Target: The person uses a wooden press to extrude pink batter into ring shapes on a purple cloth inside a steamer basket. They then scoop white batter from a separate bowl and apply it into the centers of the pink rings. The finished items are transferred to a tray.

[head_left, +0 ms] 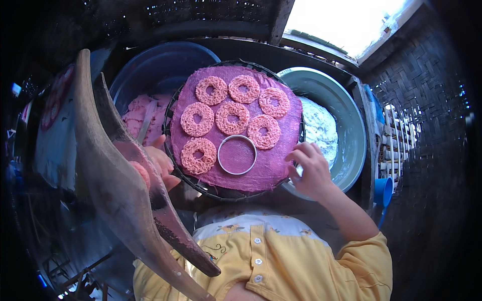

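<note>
While the round woven tray (201, 186) sits across the person's lap, its purple cloth cover (266, 165) carries seven pink lacy dough rings (232, 118) and one metal ring mould (237, 154).

Item: dough rings. Three lie along the tray's 12 o'clock edge, three across the middle, one at 7 o'clock. All lie apart or barely touching.

Item: ring mould. At 6 o'clock on the cloth, just beside the lowest dough ring, with only bare cloth inside it.

Item: right hand (312, 171). At the tray's 4 o'clock rim, fingers curled and close together, pinching the cloth edge or rim; nothing else is held.

Item: left hand (161, 161). At the 8 o'clock rim, largely hidden behind a curved wooden press (125, 190); whether its fingers grip anything cannot be told.

Item: surroundings. Blue basin (155, 65) with pink dough (138, 116) at 10 o'clock; grey-green basin (346, 120) with white flour (319, 128) at 3 o'clock.

Risks, as a judgement: a tug on the cloth edge could wrinkle it and distort the soft rings; tilting the tray could slide the loose mould into its neighbour; the press, close by, could knock the rim.
</note>
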Demonstrator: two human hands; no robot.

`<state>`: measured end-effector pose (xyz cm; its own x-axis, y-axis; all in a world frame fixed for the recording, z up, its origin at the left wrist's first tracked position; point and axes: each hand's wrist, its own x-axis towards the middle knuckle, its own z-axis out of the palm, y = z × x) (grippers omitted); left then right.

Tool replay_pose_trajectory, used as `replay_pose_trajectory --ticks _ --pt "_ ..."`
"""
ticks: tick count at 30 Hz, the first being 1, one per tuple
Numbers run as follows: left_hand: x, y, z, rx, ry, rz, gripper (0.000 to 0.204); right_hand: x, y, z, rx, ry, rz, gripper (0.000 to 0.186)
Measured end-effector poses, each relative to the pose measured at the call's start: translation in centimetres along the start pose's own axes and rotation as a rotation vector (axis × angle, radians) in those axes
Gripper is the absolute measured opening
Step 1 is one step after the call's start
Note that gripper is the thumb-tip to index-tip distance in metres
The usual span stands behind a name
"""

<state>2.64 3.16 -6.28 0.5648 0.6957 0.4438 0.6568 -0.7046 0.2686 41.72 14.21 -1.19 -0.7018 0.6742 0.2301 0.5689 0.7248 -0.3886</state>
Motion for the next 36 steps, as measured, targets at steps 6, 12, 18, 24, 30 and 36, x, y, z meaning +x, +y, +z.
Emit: replay_pose_trajectory --ticks 6,12,18,24,30,36 --pt "-0.3 0.0 0.5 -0.001 0.006 0.02 0.05 -1.7 0.2 0.4 0.035 -0.152 0.045 0.032" --pt "-0.3 -0.3 1.2 -0.003 -0.007 0.047 0.051 -1.5 -0.3 1.0 0.01 -0.072 0.05 0.038" --pt "-0.2 -0.2 1.5 0.004 -0.022 0.064 0.051 -1.4 -0.2 0.6 0.032 -0.126 -0.016 0.04" --pt "0.9 0.5 0.5 -0.002 -0.008 0.083 0.047 -2.4 0.3 0.9 0.392 -0.014 0.494 0.038" --pt "2.3 0.8 -0.2 -0.013 -0.004 0.101 0.044 -4.5 -0.4 2.8 0.863 0.075 0.857 0.047" --pt "3.1 1.0 -0.8 -0.01 -0.013 0.125 0.041 -4.6 0.2 4.8 0.655 0.076 0.798 0.047"
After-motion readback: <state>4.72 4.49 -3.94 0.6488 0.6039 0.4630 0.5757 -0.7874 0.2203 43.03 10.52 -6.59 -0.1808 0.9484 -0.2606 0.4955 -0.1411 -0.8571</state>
